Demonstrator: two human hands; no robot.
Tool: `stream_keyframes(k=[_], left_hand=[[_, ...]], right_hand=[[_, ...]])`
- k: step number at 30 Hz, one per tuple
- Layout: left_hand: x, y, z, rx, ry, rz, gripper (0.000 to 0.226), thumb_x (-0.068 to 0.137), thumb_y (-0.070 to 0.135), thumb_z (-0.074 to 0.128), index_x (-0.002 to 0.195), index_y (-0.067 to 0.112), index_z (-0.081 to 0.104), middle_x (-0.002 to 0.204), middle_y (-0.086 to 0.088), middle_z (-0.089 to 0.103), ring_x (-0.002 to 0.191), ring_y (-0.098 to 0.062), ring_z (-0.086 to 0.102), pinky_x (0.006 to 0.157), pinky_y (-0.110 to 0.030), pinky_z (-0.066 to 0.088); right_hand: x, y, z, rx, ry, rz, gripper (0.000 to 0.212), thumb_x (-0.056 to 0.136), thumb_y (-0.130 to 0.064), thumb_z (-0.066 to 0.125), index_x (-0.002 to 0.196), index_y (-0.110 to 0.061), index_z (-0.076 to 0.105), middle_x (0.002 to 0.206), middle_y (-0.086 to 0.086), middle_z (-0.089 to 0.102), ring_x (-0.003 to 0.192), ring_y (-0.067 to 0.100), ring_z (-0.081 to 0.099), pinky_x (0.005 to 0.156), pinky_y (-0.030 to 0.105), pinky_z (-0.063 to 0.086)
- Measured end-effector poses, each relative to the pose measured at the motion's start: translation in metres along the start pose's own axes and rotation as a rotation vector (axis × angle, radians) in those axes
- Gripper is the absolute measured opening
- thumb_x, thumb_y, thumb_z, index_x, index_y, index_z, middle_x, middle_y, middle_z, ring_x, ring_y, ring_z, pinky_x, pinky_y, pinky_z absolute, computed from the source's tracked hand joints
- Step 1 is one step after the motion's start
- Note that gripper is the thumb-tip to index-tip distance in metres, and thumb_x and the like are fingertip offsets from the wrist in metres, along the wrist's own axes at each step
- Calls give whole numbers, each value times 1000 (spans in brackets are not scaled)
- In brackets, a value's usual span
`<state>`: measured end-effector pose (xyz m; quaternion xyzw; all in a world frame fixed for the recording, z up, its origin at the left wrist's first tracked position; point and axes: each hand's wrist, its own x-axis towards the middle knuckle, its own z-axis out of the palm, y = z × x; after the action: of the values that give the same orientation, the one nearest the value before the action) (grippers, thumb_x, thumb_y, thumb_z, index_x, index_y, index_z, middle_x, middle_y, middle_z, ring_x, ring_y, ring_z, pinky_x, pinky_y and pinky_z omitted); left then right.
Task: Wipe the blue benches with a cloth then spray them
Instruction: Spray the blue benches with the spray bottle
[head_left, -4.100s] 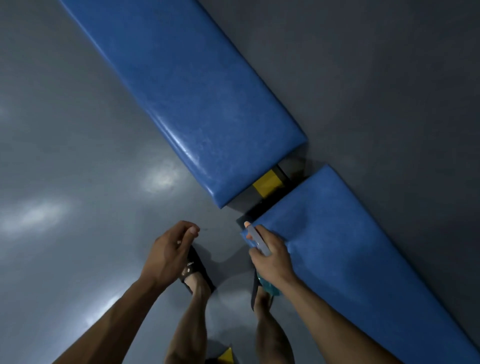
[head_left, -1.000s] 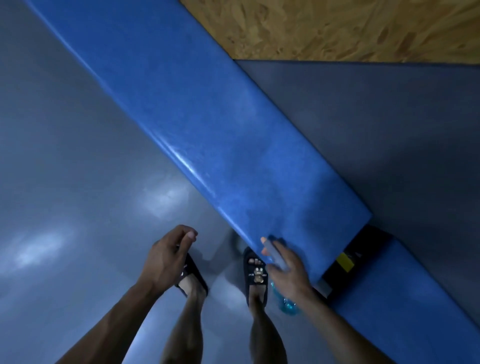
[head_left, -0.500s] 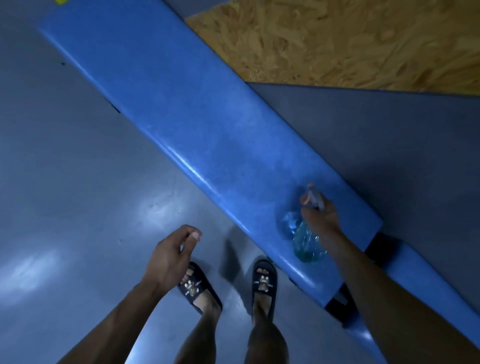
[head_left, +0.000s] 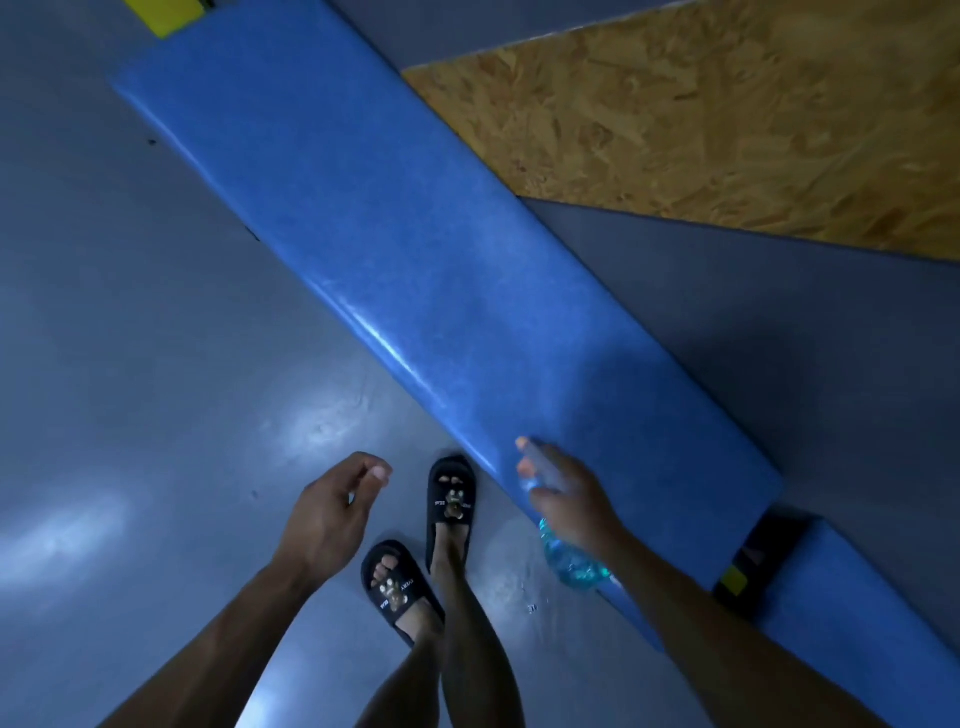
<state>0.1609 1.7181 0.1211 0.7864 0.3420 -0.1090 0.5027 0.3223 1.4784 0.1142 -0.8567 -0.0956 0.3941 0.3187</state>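
Glossy grey flooring runs under the long blue padded bench, where the right hand, its grip clamped on a clear teal spray bottle, has swung back from the surface's far side to its near edge, suggesting spraying continues, left hand loosely curled, empty.

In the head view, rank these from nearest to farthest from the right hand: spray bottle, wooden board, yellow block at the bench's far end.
1. spray bottle: gripped in the right hand itself, at the bench's near edge.
2. wooden board: across the bench, upper right.
3. yellow block: top left, beyond the bench's far end.
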Motion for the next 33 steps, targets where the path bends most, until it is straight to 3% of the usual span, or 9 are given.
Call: stream_keyframes(k=[3,8,11,16,19,21,24,27,33], left_hand=[[6,3,-8,8,18,-4,20,100,39,48,92,29,63,96,25,66,93,6,62,73,-6,39],[19,1,-18,16,25,-21,20,101,40,47,92,30,62,94,20,68,92,5,62,75,-14,43],[28,5,-20,16,31,-30,22,100,42,47,93,28,63,93,19,68,91,3,63,77,-17,45],[47,20,-20,15,24,-40,22,100,43,47,93,30,63,94,20,68,92,5,62,76,-14,42],[60,31,-22,13,31,-46,22,100,43,47,92,30,63,94,21,67,91,6,62,75,-12,42],[68,38,-24,15,37,-50,21,100,42,48,91,31,63,93,22,67,90,6,62,74,-11,41],[76,46,-28,5,54,-61,21,100,41,48,91,30,63,93,22,67,90,5,62,75,-13,42],[84,54,-35,6,69,-71,21,99,43,48,89,32,62,94,24,67,91,5,62,74,-11,41],[96,57,-61,2,114,-92,18,100,41,50,91,31,62,92,21,67,89,7,61,74,-14,43]], right_hand=[[-14,3,39,96,-19,98,35,73,-22,56,95,-48,64,87,-15,66,74,4,62,69,25,50],[6,-4,52,76,172,200,4,74,-38,53,76,-35,55,76,-1,60,62,11,54,61,32,49],[39,-16,20,121,283,178,8,81,-20,60,74,-24,60,68,-4,58,61,11,55,65,32,49],[103,-31,-53,105,421,113,25,80,0,59,91,-21,67,83,-4,66,68,-9,58,60,7,41],[138,-39,-87,22,462,132,3,84,-14,61,86,-15,63,80,-1,65,70,6,59,59,22,44],[153,-45,-97,-21,466,130,10,85,-23,60,90,-17,66,81,2,65,77,21,63,68,32,51],[153,-59,-91,-44,397,115,32,82,-24,56,110,-21,70,85,-1,68,81,21,65,74,38,54],[131,-66,-65,-81,230,61,25,77,-19,57,99,-29,65,77,-9,61,77,22,64,68,37,51],[80,-64,7,-65,-24,57,42,67,-30,49,107,-31,60,92,-16,69,82,10,66,72,37,55]])
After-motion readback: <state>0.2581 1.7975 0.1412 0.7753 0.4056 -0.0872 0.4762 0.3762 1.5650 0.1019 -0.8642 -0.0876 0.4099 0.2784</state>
